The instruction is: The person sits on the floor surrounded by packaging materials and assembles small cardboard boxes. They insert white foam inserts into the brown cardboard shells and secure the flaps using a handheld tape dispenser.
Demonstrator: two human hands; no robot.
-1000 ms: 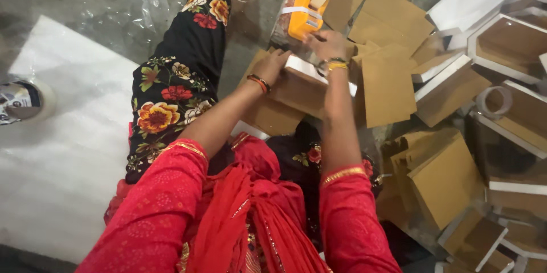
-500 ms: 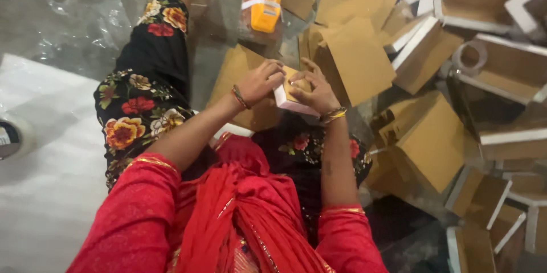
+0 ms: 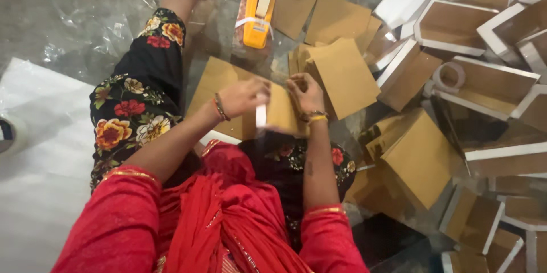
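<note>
I sit on the floor with a small brown cardboard box piece (image 3: 280, 115) held over my lap. My left hand (image 3: 245, 96) grips its left side, where a white edge strip (image 3: 261, 115) shows. My right hand (image 3: 305, 92) pinches the top right of the same piece. A flat brown card sheet (image 3: 219, 82) lies under my hands. An orange tape dispenser (image 3: 260, 5) with white tape rests on the floor straight ahead, beyond both hands.
Loose brown card sheets (image 3: 345, 74) lie just right of my hands. Many brown boxes with white rims (image 3: 456, 28) pile up at the right, with a roll of tape (image 3: 450, 76) among them. A white sheet (image 3: 40, 153) covers the floor at left. My leg (image 3: 142, 91) stretches forward.
Both hands drew back from the pile near the tape dispenser toward my lap, bringing a small box piece along. The view tilted so the dispenser now sits higher.
</note>
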